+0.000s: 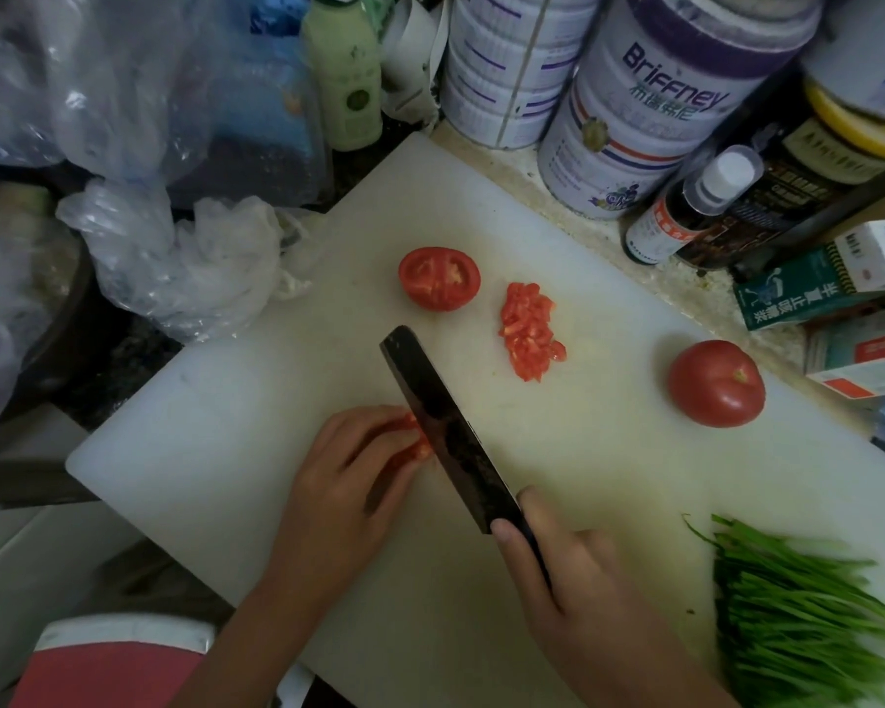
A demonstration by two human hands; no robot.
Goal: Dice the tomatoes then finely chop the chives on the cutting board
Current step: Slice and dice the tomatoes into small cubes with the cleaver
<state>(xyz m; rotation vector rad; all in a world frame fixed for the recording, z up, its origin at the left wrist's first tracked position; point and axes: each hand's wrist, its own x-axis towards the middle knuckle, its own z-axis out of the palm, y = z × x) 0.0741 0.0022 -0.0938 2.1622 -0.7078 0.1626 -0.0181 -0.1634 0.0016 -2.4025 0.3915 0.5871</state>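
Fingers (374, 421) of the left hand (343, 472) curl over a small red tomato piece (416, 442), holding it down on the white plastic cutting board (215, 401), tips against the dark-bladed kitchen knife (438, 416). The right hand (573, 580) is clenched round the knife handle, hiding it. Bare board lies left of these fingers and right of the blade. Beyond them sit a cut red tomato half (439, 278) and a heap of diced tomato (530, 332). A whole red tomato (716, 383) sits well to the right by the board's edge. Green chives (798, 615), right of the knife hand, are cut off by the frame. Crumpled clear plastic bags (185, 258) touch the far-left edge. Fingers and blade mostly hide the held piece.
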